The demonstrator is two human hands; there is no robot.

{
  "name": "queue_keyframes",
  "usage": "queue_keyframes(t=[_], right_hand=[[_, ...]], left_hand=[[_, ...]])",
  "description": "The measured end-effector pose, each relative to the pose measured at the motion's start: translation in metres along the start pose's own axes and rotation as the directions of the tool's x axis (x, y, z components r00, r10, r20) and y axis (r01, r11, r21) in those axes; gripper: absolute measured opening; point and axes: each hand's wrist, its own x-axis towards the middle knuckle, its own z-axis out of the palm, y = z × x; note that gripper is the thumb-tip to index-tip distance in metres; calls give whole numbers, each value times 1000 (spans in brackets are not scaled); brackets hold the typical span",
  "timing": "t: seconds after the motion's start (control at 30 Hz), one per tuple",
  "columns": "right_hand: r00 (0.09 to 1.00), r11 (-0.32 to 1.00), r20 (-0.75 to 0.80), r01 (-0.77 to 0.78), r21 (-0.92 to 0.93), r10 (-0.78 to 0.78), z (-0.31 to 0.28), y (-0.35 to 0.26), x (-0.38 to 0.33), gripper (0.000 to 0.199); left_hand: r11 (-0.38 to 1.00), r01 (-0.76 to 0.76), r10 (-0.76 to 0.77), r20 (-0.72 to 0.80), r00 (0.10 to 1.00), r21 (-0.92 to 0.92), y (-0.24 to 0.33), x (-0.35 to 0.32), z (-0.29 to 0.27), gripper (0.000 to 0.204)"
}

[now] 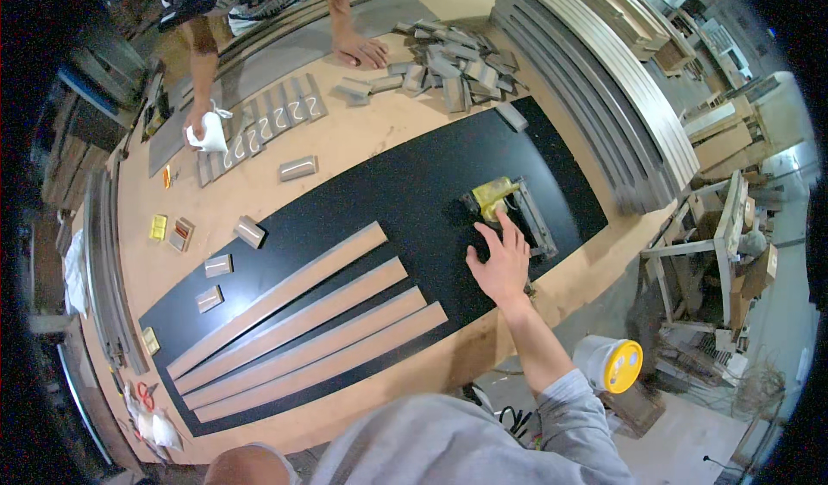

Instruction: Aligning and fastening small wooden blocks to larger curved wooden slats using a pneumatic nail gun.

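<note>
Far left, co-worker's hand [200,125] clamped on soft white bag [210,137] beside flat grey blocks [291,112] with wavy white lines; four long tan strips [291,327] fan over the smooth black panel [371,183], bare space right of their ends. Yellow-and-grey nailer-type tool [493,195] lies on the panel's right part, near its edge, right hand [503,265] at it, fingers spread, contact unclear; left hand out of view, fingers can't tell. Right: stacked grey strips [595,88], white bucket [595,357] below, yellow lid's [624,366] label unreadable.
</note>
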Motion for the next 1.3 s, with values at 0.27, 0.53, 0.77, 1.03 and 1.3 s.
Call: queue_keyframes(t=[0.27,0.53,0.77,1.03,1.3], right_hand=[[999,999,-8,-38,-23,38,5,0,0,49],[999,999,2,-37,5,37,7,-1,3,48],[998,998,2,-61,-3,61,0,-3,3,52],[1000,999,-7,-21,44,22,-5,-13,7,54],[995,995,20,-95,28,94,-6,-5,-7,59]], left_hand=[[924,232,-186,-175,967,305,-13,-9,-33,41],[715,471,-274,-413,868,516,-48,-33,-72,41],[5,268,-473,-234,849,963,-195,-62,-193,52],[-276,-168,-646,-53,761,947,-236,-84,-280,47],[-315,158,-581,-322,747,936,-215,-79,-235,46]])
